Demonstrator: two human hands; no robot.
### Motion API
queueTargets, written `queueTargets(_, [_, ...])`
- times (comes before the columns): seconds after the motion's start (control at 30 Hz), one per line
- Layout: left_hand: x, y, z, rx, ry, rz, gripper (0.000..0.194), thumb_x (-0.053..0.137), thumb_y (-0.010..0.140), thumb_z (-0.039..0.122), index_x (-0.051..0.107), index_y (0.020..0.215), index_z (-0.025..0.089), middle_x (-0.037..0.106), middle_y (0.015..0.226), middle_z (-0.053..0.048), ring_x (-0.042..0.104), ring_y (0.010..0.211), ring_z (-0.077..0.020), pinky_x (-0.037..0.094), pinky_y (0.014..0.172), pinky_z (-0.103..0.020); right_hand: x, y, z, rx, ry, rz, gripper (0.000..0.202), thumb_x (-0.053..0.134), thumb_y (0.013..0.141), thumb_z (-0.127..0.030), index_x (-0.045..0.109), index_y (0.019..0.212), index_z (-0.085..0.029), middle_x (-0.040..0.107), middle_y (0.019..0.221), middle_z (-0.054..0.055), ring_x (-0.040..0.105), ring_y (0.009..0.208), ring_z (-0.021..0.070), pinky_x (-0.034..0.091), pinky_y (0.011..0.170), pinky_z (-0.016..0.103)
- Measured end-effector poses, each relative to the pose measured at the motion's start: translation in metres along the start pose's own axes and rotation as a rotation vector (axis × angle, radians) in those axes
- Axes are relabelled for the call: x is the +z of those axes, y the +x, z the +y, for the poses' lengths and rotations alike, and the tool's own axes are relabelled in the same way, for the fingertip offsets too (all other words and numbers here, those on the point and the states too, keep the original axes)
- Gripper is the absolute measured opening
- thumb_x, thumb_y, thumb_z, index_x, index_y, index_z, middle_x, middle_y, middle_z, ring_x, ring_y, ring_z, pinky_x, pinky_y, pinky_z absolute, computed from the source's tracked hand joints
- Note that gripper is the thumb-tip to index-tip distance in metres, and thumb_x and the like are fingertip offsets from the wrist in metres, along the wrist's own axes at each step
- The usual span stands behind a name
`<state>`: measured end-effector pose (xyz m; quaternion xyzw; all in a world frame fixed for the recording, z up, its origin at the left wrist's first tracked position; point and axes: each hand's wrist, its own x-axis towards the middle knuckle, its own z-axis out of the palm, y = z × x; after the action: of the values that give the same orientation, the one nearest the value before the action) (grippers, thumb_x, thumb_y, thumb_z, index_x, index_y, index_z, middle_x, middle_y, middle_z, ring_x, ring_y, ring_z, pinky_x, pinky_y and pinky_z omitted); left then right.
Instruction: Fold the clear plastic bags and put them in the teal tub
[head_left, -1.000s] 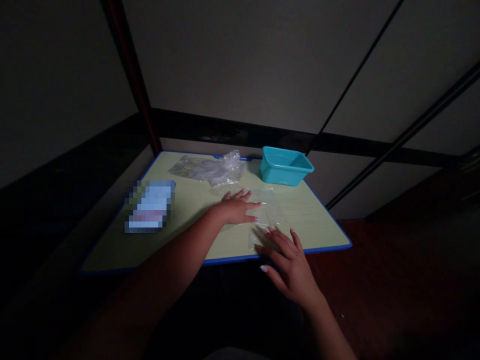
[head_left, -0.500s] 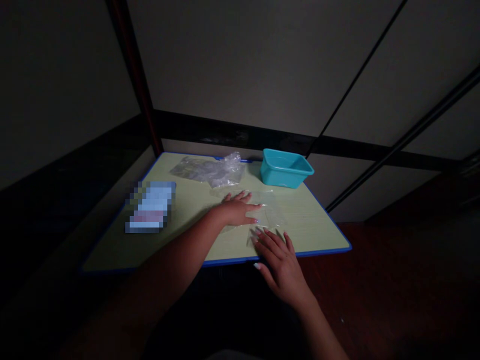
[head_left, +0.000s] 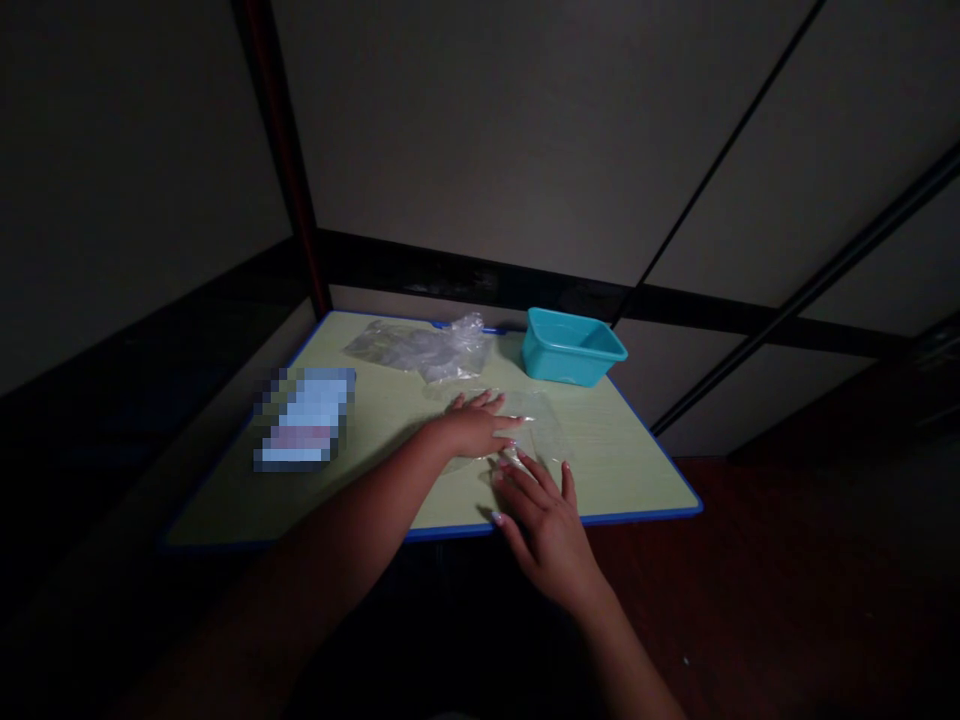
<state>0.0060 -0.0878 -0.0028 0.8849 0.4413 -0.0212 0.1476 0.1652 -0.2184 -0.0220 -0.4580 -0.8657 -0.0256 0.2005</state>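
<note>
A clear plastic bag (head_left: 551, 430) lies flat on the pale tabletop in front of me. Spread over its middle is my left hand (head_left: 480, 428), palm down with the fingers apart. My right hand (head_left: 544, 515) is at the bag's near edge, close to the table's front rim. Its fingers are stretched and spread, and the fingertips come near my left hand's thumb. Whether they press on the film or only hover over it, I cannot tell. Farther back lies a crumpled heap of clear plastic bags (head_left: 427, 345).
A turquoise plastic basin (head_left: 574, 350) stands at the back right of the blue-edged table (head_left: 630, 465). On the left lies a pixelated flat device, perhaps a phone (head_left: 306, 420). Wall panels (head_left: 487, 140) rise behind the table.
My right hand has shifted slightly left, closer to my left hand. My left hand stays spread on the bag. The whole view has moved a little.
</note>
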Motion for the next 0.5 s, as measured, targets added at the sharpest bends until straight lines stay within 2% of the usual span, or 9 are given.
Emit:
queueTargets(0.07, [0.001,0.001,-0.001,0.005,-0.005,0.005,0.053,0.039,0.087,0.056,0.026,0.137,0.045,0.006,0.152,0.000,0.005,0.139,-0.0274,0.010,0.104,-0.058,0.000,-0.001,0.001,-0.011,0.023,0.021,0.037,0.045,0.089,-0.026,0.050,0.125,-0.025,0.055,0.127,0.009,0.037,0.127,0.0251,0.013,0.106,0.059])
queueTargets(0.17, [0.002,0.001,-0.002,0.005,-0.009,0.008,0.055,0.042,0.086,0.056,0.028,0.137,0.045,0.007,0.152,0.001,0.005,0.139,-0.0267,0.011,0.105,-0.057,0.000,-0.003,0.004,-0.018,0.019,0.037,0.037,0.045,0.088,-0.023,0.051,0.124,-0.023,0.051,0.130,0.009,0.036,0.128,0.0244,0.015,0.106,0.056])
queueTargets(0.3, [0.002,0.000,-0.001,-0.003,-0.003,0.013,0.053,0.041,0.087,0.053,0.029,0.137,0.044,0.008,0.152,0.001,0.006,0.139,-0.0260,0.010,0.105,-0.057,0.002,-0.003,0.005,-0.037,-0.028,0.022,0.034,0.046,0.087,-0.027,0.054,0.120,-0.021,0.044,0.138,0.011,0.030,0.132,0.0270,0.012,0.106,0.059])
queueTargets(0.5, [0.002,0.002,-0.001,0.007,0.004,0.011,0.053,0.039,0.088,0.055,0.029,0.138,0.042,0.009,0.152,-0.002,0.006,0.139,-0.0278,0.010,0.104,-0.059,0.001,0.007,-0.004,-0.095,-0.001,-0.014,0.037,0.046,0.088,-0.031,0.051,0.123,-0.020,0.049,0.134,0.011,0.036,0.128,0.0266,0.007,0.106,0.060])
